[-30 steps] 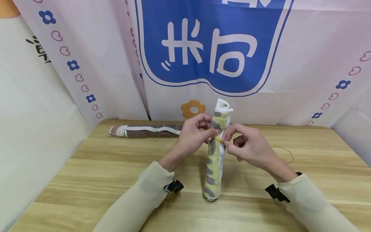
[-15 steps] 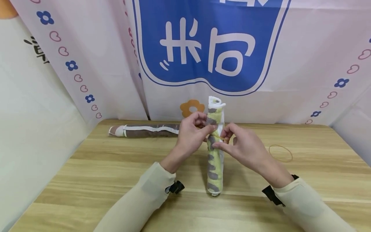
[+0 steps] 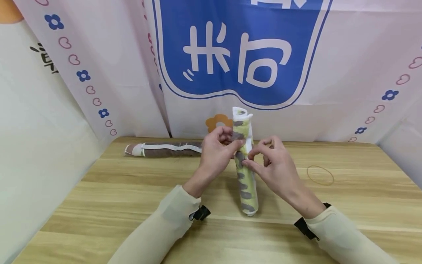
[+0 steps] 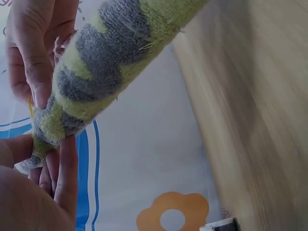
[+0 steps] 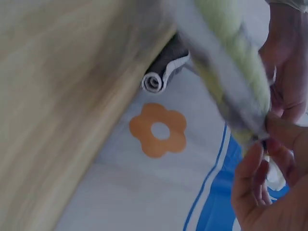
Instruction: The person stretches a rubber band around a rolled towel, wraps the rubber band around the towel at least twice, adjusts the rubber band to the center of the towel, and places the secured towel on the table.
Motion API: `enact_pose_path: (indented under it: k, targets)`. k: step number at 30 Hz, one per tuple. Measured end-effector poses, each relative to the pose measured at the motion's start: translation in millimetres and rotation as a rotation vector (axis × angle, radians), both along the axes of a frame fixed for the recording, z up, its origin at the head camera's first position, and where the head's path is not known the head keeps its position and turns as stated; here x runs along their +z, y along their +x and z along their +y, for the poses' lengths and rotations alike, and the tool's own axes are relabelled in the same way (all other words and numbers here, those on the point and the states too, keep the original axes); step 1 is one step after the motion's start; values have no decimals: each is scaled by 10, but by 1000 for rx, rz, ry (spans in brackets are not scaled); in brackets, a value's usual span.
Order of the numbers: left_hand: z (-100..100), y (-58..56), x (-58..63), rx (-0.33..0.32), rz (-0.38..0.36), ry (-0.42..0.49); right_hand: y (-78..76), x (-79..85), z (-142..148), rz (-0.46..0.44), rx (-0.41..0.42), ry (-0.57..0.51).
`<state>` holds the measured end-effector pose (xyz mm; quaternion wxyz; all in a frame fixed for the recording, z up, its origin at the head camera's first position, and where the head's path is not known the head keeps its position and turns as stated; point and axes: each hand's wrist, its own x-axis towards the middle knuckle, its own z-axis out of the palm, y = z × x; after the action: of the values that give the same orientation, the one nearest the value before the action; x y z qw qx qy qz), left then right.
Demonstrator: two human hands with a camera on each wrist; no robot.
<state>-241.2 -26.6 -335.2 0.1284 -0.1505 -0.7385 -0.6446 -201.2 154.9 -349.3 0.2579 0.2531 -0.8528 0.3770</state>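
A rolled towel (image 3: 246,183) with yellow-green and grey patches and a white edge stands tilted above the table in the head view. My left hand (image 3: 215,148) grips it around its upper half, thumb across the front. On the towel's right side, my right hand (image 3: 273,161) pinches a thin yellow rubber band, its thumb touching the towel. In the left wrist view a bit of the rubber band (image 4: 30,106) shows by the right fingertips; the rest is mostly hidden. The right wrist view shows the towel (image 5: 231,67) blurred, both hands at it.
Along the table's back edge lies a brown rolled towel (image 3: 171,149) with a white border, partly behind my left hand. A loose rubber band (image 3: 320,175) lies on the wooden table (image 3: 132,205) to the right. A printed cloth (image 3: 356,44) hangs behind.
The towel's top has shifted left and its lower end has swung right and up. My right hand has moved slightly left with the rubber band, uncovering the loose band on the table.
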Motion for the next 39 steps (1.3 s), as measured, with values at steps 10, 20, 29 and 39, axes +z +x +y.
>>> enact_pose_path:
  k: [10,20,29,39]
  targets:
    - [7,8,-6,51,-44,33,58,-140,-146,-131,-19,-61]
    - [-173,-173,-102,-344,-243,131,29,-132,-49,-357,92,-297]
    - [-196,-187,-118,-370,-257,63,-2,-30,8,-534,116,-370]
    - [-100,-113,-96,-243,-240,118,-5,-70,-44,-400,65,-410]
